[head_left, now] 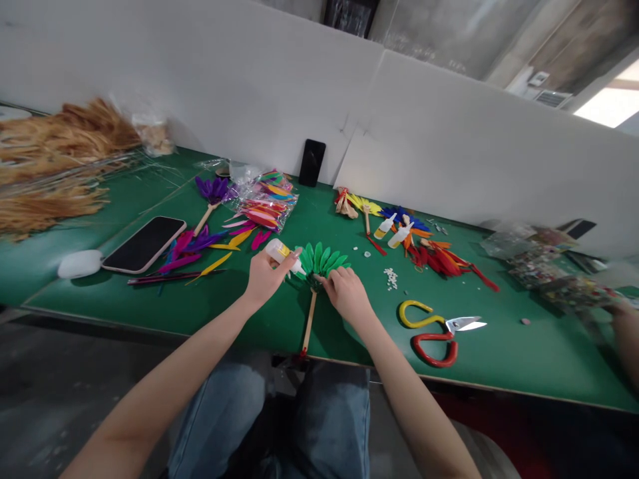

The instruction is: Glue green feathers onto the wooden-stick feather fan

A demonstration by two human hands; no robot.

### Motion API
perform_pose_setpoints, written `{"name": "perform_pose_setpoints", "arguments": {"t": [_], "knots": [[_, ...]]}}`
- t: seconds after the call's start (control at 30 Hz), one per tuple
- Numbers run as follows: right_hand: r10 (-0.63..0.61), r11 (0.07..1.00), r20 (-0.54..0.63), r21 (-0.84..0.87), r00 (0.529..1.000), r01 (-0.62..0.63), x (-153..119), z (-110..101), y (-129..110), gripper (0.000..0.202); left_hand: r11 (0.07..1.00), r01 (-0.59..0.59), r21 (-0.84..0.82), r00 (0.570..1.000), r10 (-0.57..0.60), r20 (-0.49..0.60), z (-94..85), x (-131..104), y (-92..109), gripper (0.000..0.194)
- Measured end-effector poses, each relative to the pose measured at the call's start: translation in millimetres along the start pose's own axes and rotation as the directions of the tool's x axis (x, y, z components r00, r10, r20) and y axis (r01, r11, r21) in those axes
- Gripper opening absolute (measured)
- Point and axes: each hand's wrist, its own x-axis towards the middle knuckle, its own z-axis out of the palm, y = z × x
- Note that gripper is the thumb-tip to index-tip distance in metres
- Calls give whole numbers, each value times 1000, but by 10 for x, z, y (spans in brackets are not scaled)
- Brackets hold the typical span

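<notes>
My left hand [267, 274] is closed round a small white glue bottle [277, 250] with a yellow label. The bottle is tilted, its nozzle pointing down to the right at the base of a green feather fan [322, 258]. On the fan's right side my right hand [344, 290] is closed, thumb and fingers pinched at the lower feathers where they meet the handle. What exactly lies between those fingertips is partly hidden. The fan's thin wooden handle [309, 323] points toward me, with a red end at the table's front edge.
Scissors [449, 324] with yellow and red handles lie right, near white beads [391, 279]. Two glue bottles [392, 231] and red feathers [439, 259] are beyond. Left are a phone [146, 245], loose feathers [187, 256] and a purple fan [213, 191]. Another person's hand [624, 319] shows far right.
</notes>
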Motion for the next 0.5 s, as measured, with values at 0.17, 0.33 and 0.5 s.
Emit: {"name": "perform_pose_setpoints", "arguments": {"t": [0.17, 0.33, 0.5], "knots": [[-43, 999, 61, 1, 997, 43, 55, 131, -23, 30, 1000, -10, -8, 1000, 10, -8, 1, 5, -2, 27], [-37, 998, 64, 60, 997, 33, 86, 44, -50, 25, 998, 34, -52, 999, -35, -10, -1, 9, -14, 27], [28, 980, 15, 195, 999, -31, 83, -194, -7, 27, 918, 282, -277, 959, -267, 91, 6, 73, 0, 33]]}}
